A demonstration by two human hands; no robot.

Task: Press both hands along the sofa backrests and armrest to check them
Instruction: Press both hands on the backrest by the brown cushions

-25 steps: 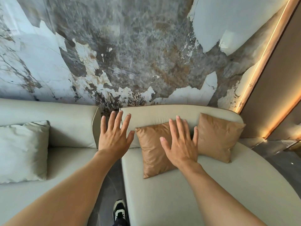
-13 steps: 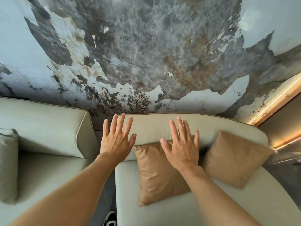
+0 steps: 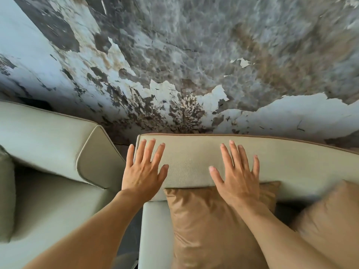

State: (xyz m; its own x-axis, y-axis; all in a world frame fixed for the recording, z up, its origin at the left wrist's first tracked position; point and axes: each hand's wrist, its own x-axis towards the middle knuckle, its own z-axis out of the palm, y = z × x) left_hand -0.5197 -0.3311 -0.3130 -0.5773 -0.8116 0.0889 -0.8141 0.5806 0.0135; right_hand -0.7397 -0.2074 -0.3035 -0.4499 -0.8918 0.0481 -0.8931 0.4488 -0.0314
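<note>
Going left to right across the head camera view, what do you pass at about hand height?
Grey-green sofa backrest → left hand → beige backrest → right hand → the blurred tan cushion at the right edge.

A living room or furniture showroom, seen from above the seating: two pale grey-green upholstered sofa sections stand side by side against a wall. The right section's backrest carries brown piping along its top edge, with tan satin cushions propped on the seat. Behind them rises a polished marble-patterned wall panel in grey, white and rust. Whether it is home or shop cannot be told.
</note>
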